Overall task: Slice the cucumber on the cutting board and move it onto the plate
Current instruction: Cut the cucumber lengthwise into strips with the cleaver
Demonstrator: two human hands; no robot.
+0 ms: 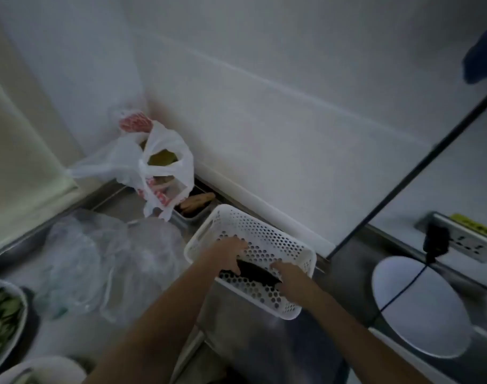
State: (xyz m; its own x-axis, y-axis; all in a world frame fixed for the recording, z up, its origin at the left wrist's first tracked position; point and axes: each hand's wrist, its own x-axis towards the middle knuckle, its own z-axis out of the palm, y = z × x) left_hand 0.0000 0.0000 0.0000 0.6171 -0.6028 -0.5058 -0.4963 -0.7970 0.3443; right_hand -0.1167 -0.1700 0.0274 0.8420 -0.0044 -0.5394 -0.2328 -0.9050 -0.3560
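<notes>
Head view: both hands reach into a white perforated basket (253, 256) standing near the back edge of the steel bench (253, 336), against the wall. Left hand (230, 253) lies inside the basket, fingers spread, its thumb touching a dark elongated object (254, 271) on the basket floor; the blur prevents identifying that object. Right hand (291, 277) covers the object's other end; whether either hand has closed on it cannot be told. Cucumber slices (1, 320) fill a plate (22, 293) at the left edge of the bench, well apart from the basket. A second white plate (419, 309), bare, sits toward the right edge, a black cable (403, 291) crossing it. Clear bags (109, 267) lie between basket and sliced cucumber. A white bag (156, 164) stands in the back corner.
</notes>
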